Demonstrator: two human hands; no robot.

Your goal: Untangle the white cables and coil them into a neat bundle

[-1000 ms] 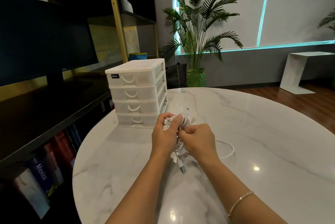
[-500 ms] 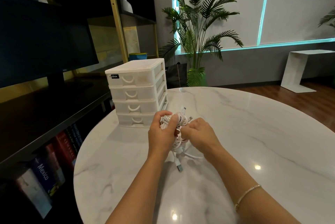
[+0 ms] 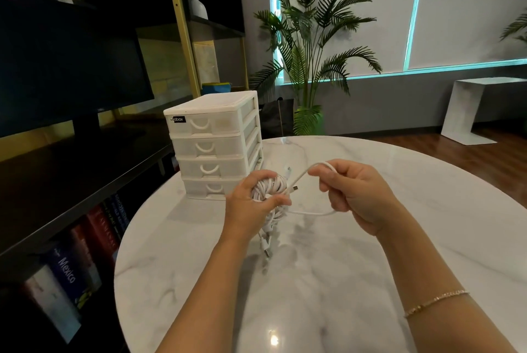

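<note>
Two hands: left hand (image 3: 251,207) grips white cables (image 3: 271,188), a round glossy coil w/ plugs dangling below; right hand (image 3: 353,195) pinches one smooth loop alongside.

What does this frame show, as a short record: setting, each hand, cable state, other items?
setting: round marble table
left hand: grips the coiled white cables
right hand: pinches a loose cable strand, pulled out sideways
cable state: partly coiled; plug ends dangle below
other items: white drawer unit, palm plant
</note>
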